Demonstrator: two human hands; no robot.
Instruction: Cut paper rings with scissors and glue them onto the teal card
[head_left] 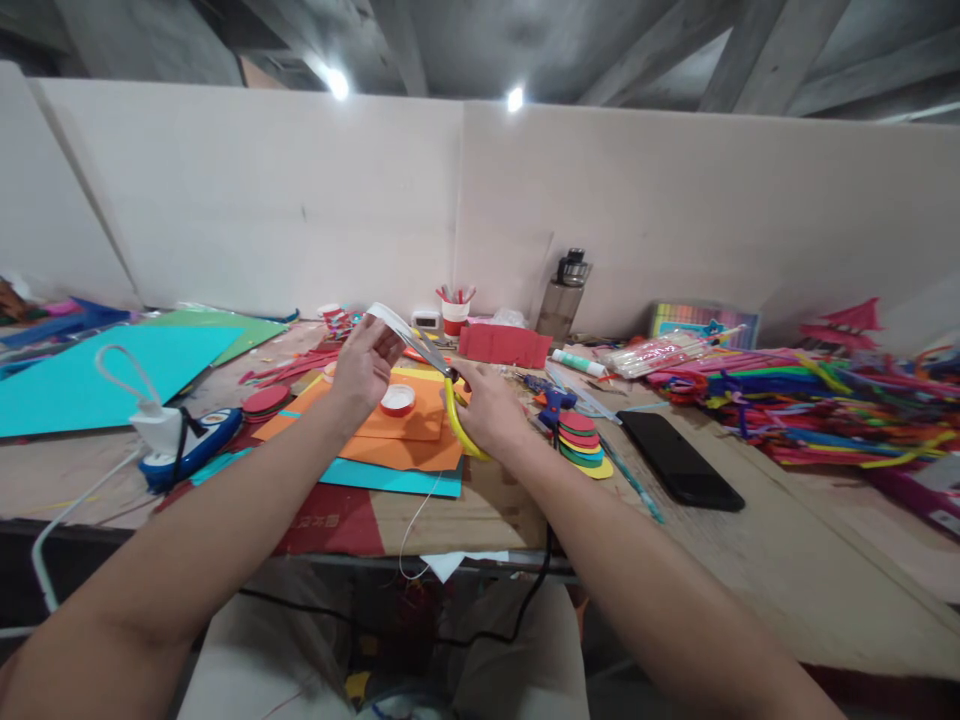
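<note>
My left hand (366,358) is raised above the orange sheets, its fingers closed on a curved white paper piece (388,317). In my right hand (491,400) is a pair of scissors (429,350) with yellow handles. The blades point up and left, and their tips reach the white paper piece; whether they cut into it I cannot make out. Below the hands, a short round cup base (397,400), white inside with a red side, rests on the orange paper (367,450). Turquoise paper (405,478) lies underneath.
Red discs (266,400) lie left; coloured discs (581,440), a blue glue gun (556,400) and a black phone (679,460) lie right. Behind stand a cup of sticks (455,312) and a bottle (562,300). Pipe cleaners (810,400) pile far right. A black cable (536,610) hangs over the front edge.
</note>
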